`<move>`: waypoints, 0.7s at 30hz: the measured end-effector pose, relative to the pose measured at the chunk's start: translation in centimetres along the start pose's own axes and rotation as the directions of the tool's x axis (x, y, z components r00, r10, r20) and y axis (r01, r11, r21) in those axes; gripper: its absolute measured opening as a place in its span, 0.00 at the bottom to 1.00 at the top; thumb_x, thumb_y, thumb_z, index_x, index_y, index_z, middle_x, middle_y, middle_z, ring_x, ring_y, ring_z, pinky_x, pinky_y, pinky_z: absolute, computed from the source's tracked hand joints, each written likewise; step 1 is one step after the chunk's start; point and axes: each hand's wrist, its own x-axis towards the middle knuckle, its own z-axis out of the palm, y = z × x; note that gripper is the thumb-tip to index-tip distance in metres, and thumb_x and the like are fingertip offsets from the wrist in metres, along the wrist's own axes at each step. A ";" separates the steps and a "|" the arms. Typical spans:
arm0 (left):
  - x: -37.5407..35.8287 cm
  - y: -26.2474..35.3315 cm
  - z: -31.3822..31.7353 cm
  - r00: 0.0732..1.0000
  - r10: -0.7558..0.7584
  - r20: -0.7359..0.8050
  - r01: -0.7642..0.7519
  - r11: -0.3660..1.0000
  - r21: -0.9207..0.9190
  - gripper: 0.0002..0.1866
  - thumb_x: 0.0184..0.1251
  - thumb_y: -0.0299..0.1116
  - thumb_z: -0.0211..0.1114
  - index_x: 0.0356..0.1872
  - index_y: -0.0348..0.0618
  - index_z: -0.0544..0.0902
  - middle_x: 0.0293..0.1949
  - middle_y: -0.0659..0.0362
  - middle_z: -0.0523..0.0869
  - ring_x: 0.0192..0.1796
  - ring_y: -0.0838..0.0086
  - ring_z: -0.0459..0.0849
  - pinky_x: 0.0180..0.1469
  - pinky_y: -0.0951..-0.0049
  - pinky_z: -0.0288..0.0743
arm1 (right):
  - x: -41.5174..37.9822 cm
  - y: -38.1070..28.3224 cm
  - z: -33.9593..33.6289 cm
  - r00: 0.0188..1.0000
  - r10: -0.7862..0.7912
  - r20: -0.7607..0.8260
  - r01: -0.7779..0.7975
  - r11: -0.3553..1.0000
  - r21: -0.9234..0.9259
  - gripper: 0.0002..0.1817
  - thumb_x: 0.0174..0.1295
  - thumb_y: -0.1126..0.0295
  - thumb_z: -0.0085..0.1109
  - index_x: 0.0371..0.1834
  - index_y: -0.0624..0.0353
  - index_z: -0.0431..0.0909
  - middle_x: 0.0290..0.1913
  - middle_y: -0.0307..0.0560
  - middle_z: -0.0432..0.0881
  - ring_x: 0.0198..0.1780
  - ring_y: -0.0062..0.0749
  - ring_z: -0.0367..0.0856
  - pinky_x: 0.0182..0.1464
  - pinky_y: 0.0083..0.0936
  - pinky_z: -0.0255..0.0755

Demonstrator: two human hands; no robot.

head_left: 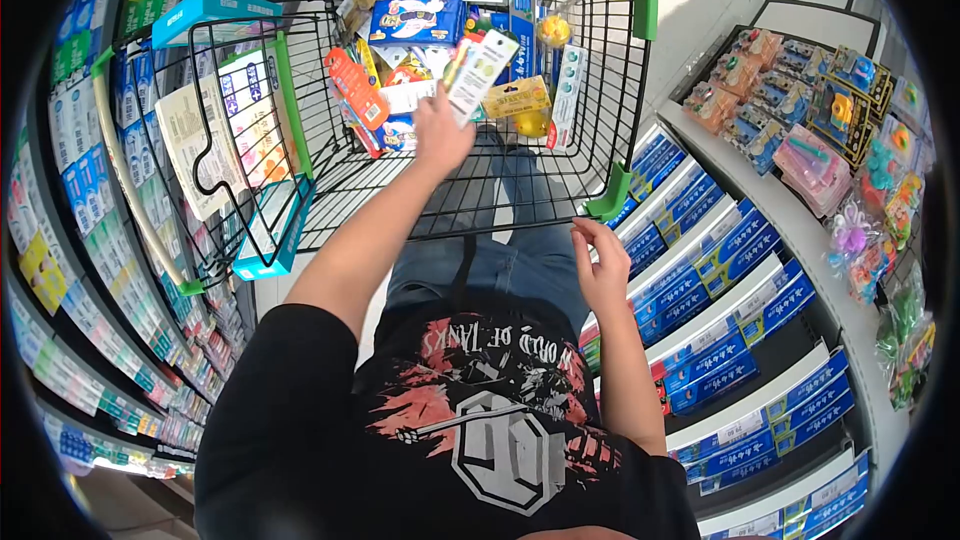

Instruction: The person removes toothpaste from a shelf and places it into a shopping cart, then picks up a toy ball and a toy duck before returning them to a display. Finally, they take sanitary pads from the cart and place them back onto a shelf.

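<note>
My left hand [443, 135] reaches into the black wire shopping cart [350, 208], its fingers closed on a white hang-tab package [483, 75] above the other goods. Beneath and around it lie a blue package [416, 20], an orange-red package [355, 88], a yellow box [517, 98] and a long white-and-blue box [568, 95]. My right hand [602, 262] is beside the cart's near right corner, just below the green corner piece [609, 194], with its fingers partly curled and apart and nothing in them.
Shelves of toothpaste boxes [100, 190] curve along the left. On the right stand tiered shelves of blue boxes [710, 270] and a ledge with small packaged toys [765, 105]. Teal-edged boxes [275, 230] rest in the cart's left section.
</note>
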 end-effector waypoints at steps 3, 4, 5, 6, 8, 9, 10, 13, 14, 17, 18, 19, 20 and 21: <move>0.8 -4.8 -1.5 0.983 0.020 -0.184 0.018 0.979 0.204 0.49 0.58 0.36 0.69 0.79 0.37 0.54 0.61 0.32 0.68 0.63 0.38 0.70 0.68 0.47 0.67 | 0.9 -0.2 0.4 0.993 -0.112 0.023 0.113 0.992 -0.051 0.09 0.65 0.76 0.65 0.48 0.62 0.83 0.39 0.49 0.86 0.41 0.41 0.85 0.47 0.32 0.77; 1.2 -5.8 -2.4 0.989 -0.093 -0.111 0.113 0.975 0.190 0.52 0.58 0.39 0.71 0.80 0.39 0.50 0.63 0.34 0.67 0.65 0.39 0.69 0.69 0.46 0.66 | 1.5 -0.5 0.6 0.987 -0.155 0.029 0.157 0.986 -0.061 0.10 0.64 0.76 0.65 0.48 0.61 0.83 0.39 0.49 0.86 0.41 0.44 0.84 0.47 0.34 0.77; 1.5 -6.7 -2.9 0.986 -0.138 -0.093 0.157 0.955 0.250 0.54 0.58 0.41 0.72 0.81 0.40 0.48 0.64 0.35 0.66 0.66 0.41 0.69 0.70 0.46 0.65 | 2.1 -0.8 0.9 0.982 -0.182 0.055 0.185 0.981 -0.054 0.10 0.64 0.75 0.66 0.48 0.61 0.83 0.39 0.49 0.85 0.41 0.45 0.84 0.47 0.35 0.77; 1.8 -7.5 -3.2 0.980 -0.183 -0.079 0.198 0.930 0.309 0.56 0.58 0.44 0.74 0.81 0.41 0.46 0.64 0.37 0.65 0.67 0.42 0.68 0.70 0.46 0.64 | 3.0 -1.0 1.3 0.974 -0.212 0.079 0.216 0.975 -0.047 0.10 0.63 0.75 0.66 0.48 0.60 0.82 0.38 0.49 0.85 0.41 0.46 0.84 0.47 0.35 0.76; 2.6 -9.1 -3.4 0.974 -0.227 -0.015 0.216 0.904 0.369 0.59 0.57 0.47 0.75 0.82 0.42 0.43 0.66 0.38 0.64 0.68 0.44 0.68 0.71 0.46 0.63 | 5.3 -1.7 2.0 0.950 -0.289 0.117 0.298 0.952 -0.066 0.11 0.63 0.74 0.66 0.48 0.60 0.82 0.38 0.49 0.84 0.42 0.46 0.83 0.47 0.36 0.76; 2.9 -9.5 -3.2 0.968 -0.249 0.017 0.222 0.890 0.397 0.61 0.57 0.48 0.76 0.82 0.43 0.42 0.67 0.38 0.63 0.69 0.45 0.68 0.71 0.46 0.63 | 6.7 -2.3 2.4 0.933 -0.335 0.132 0.348 0.933 -0.092 0.11 0.63 0.74 0.66 0.48 0.60 0.82 0.38 0.49 0.84 0.42 0.46 0.83 0.47 0.37 0.76; 3.0 -9.3 -2.7 0.981 -0.179 -0.072 0.193 0.883 0.427 0.59 0.57 0.47 0.76 0.81 0.43 0.45 0.68 0.40 0.64 0.69 0.46 0.69 0.71 0.48 0.63 | 7.8 -2.7 2.7 0.913 -0.379 0.149 0.397 0.910 -0.118 0.12 0.63 0.73 0.67 0.48 0.60 0.82 0.38 0.49 0.84 0.42 0.47 0.83 0.47 0.37 0.76; 3.0 -6.9 -1.6 0.970 0.102 -0.221 0.002 0.905 0.425 0.53 0.57 0.45 0.76 0.79 0.43 0.54 0.69 0.43 0.67 0.68 0.49 0.71 0.70 0.51 0.65 | 10.2 -3.3 3.3 0.916 -0.387 0.103 0.396 0.914 -0.089 0.11 0.64 0.72 0.66 0.48 0.60 0.81 0.38 0.49 0.83 0.42 0.47 0.82 0.47 0.38 0.76; 3.5 -5.4 -2.0 0.949 0.231 -0.217 -0.144 0.925 0.352 0.50 0.57 0.45 0.75 0.78 0.42 0.57 0.69 0.44 0.68 0.68 0.49 0.71 0.68 0.52 0.67 | 10.3 -3.2 3.5 0.929 -0.356 0.100 0.364 0.929 -0.070 0.11 0.64 0.72 0.66 0.48 0.60 0.81 0.38 0.50 0.84 0.42 0.47 0.83 0.47 0.38 0.76; 5.3 -2.6 -0.6 0.901 0.415 -0.124 -0.365 0.883 0.294 0.43 0.59 0.42 0.74 0.74 0.42 0.64 0.68 0.48 0.72 0.67 0.53 0.73 0.67 0.55 0.68 | 10.2 -2.8 4.1 0.950 -0.304 0.077 0.305 0.952 -0.008 0.11 0.64 0.72 0.66 0.48 0.60 0.81 0.38 0.50 0.84 0.42 0.47 0.83 0.45 0.37 0.77; 5.9 -1.9 0.1 0.892 0.447 -0.072 -0.408 0.862 0.299 0.41 0.60 0.41 0.73 0.73 0.42 0.66 0.68 0.49 0.73 0.67 0.55 0.73 0.67 0.55 0.68 | 9.8 -2.7 4.2 0.950 -0.291 0.110 0.292 0.956 0.008 0.11 0.64 0.72 0.66 0.48 0.60 0.81 0.38 0.50 0.84 0.42 0.46 0.84 0.45 0.37 0.77; 6.3 -0.9 0.3 0.924 0.379 -0.059 -0.336 0.874 0.352 0.39 0.62 0.39 0.71 0.73 0.42 0.66 0.68 0.49 0.73 0.68 0.57 0.73 0.67 0.56 0.68 | 9.3 -2.6 4.1 0.950 -0.278 0.139 0.278 0.960 0.019 0.11 0.64 0.72 0.66 0.48 0.60 0.81 0.37 0.50 0.84 0.41 0.46 0.84 0.45 0.37 0.77; 7.0 -0.7 0.9 0.943 0.329 -0.059 -0.289 0.891 0.351 0.38 0.62 0.39 0.71 0.72 0.42 0.66 0.66 0.49 0.74 0.67 0.57 0.74 0.66 0.57 0.69 | 8.9 -2.6 4.0 0.949 -0.266 0.167 0.265 0.964 0.030 0.11 0.64 0.72 0.65 0.48 0.60 0.81 0.37 0.49 0.84 0.41 0.46 0.84 0.44 0.37 0.77; 7.7 -0.3 1.5 0.959 0.277 -0.057 -0.241 0.905 0.349 0.37 0.62 0.38 0.71 0.72 0.42 0.67 0.65 0.50 0.75 0.66 0.58 0.74 0.66 0.57 0.69 | 8.5 -2.6 3.9 0.953 -0.240 0.185 0.238 0.971 0.034 0.11 0.64 0.73 0.65 0.48 0.60 0.81 0.36 0.49 0.84 0.40 0.45 0.84 0.43 0.37 0.77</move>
